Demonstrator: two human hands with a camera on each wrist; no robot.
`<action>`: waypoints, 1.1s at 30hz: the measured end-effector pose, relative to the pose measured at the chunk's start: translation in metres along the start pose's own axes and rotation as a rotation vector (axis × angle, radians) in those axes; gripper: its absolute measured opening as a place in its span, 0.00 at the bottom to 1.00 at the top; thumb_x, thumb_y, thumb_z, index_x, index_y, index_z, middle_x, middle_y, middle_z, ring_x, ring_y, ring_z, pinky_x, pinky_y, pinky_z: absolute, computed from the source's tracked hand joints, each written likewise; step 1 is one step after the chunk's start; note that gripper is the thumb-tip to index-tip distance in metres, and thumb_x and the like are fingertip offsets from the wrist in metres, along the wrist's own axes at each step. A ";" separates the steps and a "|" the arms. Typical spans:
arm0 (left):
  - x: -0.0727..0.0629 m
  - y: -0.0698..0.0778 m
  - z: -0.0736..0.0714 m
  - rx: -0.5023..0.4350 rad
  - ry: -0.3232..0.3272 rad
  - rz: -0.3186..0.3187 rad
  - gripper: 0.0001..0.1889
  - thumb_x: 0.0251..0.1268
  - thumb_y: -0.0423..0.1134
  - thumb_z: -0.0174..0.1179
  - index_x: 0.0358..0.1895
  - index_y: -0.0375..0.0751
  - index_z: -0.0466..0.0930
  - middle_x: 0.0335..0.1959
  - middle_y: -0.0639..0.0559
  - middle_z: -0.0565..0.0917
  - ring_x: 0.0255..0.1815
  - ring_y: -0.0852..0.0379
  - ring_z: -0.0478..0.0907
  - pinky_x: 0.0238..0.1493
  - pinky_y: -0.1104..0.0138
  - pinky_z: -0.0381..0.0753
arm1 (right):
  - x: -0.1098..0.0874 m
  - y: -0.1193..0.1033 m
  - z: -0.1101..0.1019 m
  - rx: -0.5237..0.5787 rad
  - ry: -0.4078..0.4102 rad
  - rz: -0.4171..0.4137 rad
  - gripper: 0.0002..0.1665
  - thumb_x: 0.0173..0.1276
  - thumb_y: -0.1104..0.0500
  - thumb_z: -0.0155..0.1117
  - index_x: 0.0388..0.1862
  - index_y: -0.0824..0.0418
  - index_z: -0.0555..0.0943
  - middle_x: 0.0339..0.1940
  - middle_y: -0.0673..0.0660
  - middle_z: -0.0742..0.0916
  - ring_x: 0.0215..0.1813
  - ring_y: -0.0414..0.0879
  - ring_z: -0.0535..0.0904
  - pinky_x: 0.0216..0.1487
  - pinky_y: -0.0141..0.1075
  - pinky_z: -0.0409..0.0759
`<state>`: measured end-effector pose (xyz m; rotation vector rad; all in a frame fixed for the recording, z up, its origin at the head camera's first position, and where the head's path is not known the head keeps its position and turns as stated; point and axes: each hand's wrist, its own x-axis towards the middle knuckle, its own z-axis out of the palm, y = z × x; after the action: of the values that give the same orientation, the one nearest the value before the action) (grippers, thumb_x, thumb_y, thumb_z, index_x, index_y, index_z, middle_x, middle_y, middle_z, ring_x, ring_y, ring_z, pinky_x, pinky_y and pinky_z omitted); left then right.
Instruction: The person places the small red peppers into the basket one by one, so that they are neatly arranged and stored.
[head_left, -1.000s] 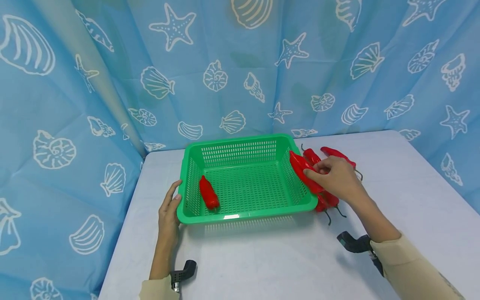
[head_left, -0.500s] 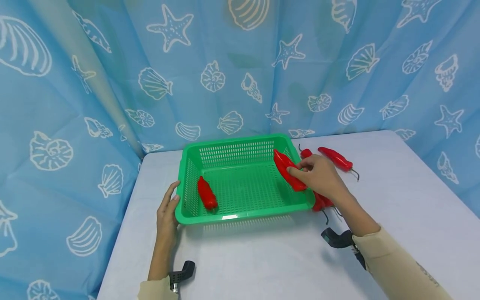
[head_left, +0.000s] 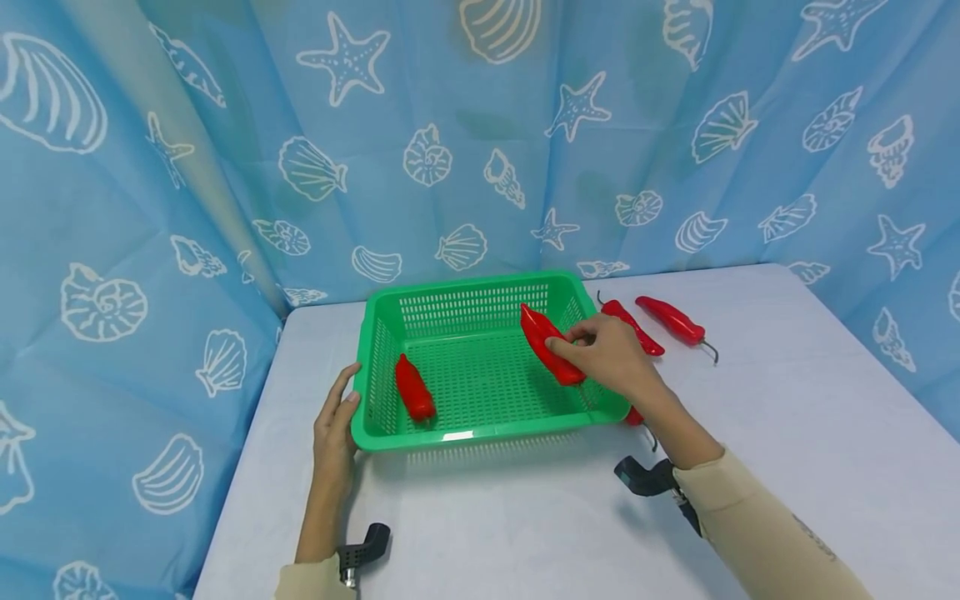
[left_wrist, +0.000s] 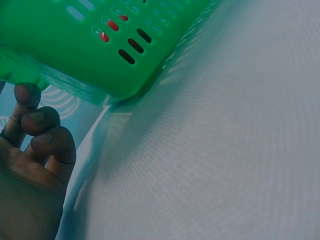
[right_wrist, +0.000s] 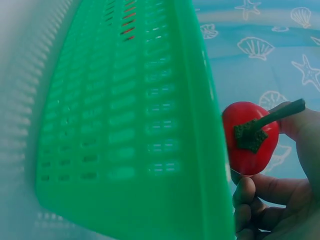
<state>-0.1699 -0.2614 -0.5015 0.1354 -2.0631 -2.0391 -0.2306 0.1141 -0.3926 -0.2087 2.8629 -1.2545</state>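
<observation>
My right hand pinches a long red pepper between thumb and fingers, above the right part of a green plastic basket. In the right wrist view the pepper's green stem end faces the camera beyond the basket rim. Another red pepper lies inside the basket at the left. My left hand is at the basket's left end, its thumb and finger touching the outside of the rim. In the left wrist view that hand's other fingers are loosely bent, holding nothing.
Right of the basket, red peppers lie on the white-covered table: one at the far right, another pepper beside it, and one partly hidden pepper by the front corner. A blue shell-print curtain hangs behind and at the sides.
My right hand has carried the pepper leftward, from over the basket's right rim to above its inside, uncovering peppers on the table. The left hand has stayed at the rim.
</observation>
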 end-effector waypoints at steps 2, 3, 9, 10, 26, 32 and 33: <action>0.001 0.001 0.001 -0.005 -0.001 0.006 0.22 0.76 0.56 0.49 0.70 0.67 0.71 0.53 0.49 0.79 0.42 0.51 0.79 0.38 0.65 0.81 | 0.002 -0.002 0.003 0.018 -0.005 -0.004 0.25 0.63 0.46 0.73 0.47 0.66 0.84 0.40 0.59 0.84 0.41 0.54 0.80 0.33 0.38 0.82; 0.001 0.001 0.001 -0.008 -0.003 0.007 0.22 0.76 0.56 0.49 0.70 0.67 0.71 0.55 0.49 0.79 0.42 0.51 0.79 0.39 0.64 0.82 | 0.002 -0.003 0.005 0.024 -0.006 -0.007 0.25 0.63 0.46 0.73 0.47 0.65 0.84 0.40 0.59 0.84 0.40 0.54 0.80 0.33 0.38 0.82; -0.003 0.002 -0.004 0.020 0.000 -0.028 0.23 0.77 0.56 0.48 0.71 0.66 0.70 0.62 0.52 0.75 0.47 0.50 0.77 0.41 0.65 0.80 | 0.005 -0.007 0.023 0.057 -0.019 -0.019 0.21 0.65 0.48 0.72 0.42 0.66 0.84 0.37 0.59 0.83 0.37 0.53 0.79 0.31 0.37 0.81; -0.004 0.002 -0.006 0.029 0.010 -0.033 0.22 0.77 0.56 0.48 0.71 0.66 0.70 0.62 0.53 0.75 0.47 0.50 0.77 0.41 0.66 0.80 | 0.006 -0.008 0.026 0.059 -0.022 -0.021 0.21 0.64 0.48 0.72 0.41 0.66 0.84 0.37 0.59 0.83 0.37 0.53 0.79 0.31 0.37 0.81; 0.000 0.003 0.000 -0.012 -0.003 -0.033 0.22 0.77 0.55 0.49 0.71 0.65 0.71 0.64 0.53 0.75 0.49 0.50 0.78 0.43 0.66 0.81 | 0.017 -0.023 0.041 0.055 -0.047 -0.022 0.20 0.65 0.46 0.70 0.36 0.63 0.85 0.34 0.56 0.84 0.32 0.49 0.79 0.28 0.37 0.78; 0.000 0.004 0.002 0.012 -0.007 -0.041 0.23 0.76 0.56 0.49 0.71 0.66 0.70 0.61 0.52 0.76 0.49 0.49 0.77 0.43 0.66 0.80 | 0.018 -0.026 0.049 0.031 -0.042 -0.011 0.19 0.65 0.46 0.71 0.32 0.62 0.85 0.29 0.55 0.85 0.28 0.48 0.78 0.25 0.36 0.75; -0.001 0.004 0.001 0.020 -0.002 -0.045 0.23 0.76 0.57 0.49 0.71 0.67 0.70 0.60 0.52 0.76 0.48 0.49 0.77 0.42 0.66 0.80 | 0.018 -0.026 0.050 0.027 -0.043 -0.008 0.19 0.65 0.46 0.71 0.32 0.62 0.85 0.29 0.54 0.85 0.27 0.48 0.78 0.25 0.36 0.75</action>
<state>-0.1692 -0.2598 -0.4974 0.1847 -2.1001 -2.0460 -0.2425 0.0573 -0.4065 -0.2436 2.8096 -1.2733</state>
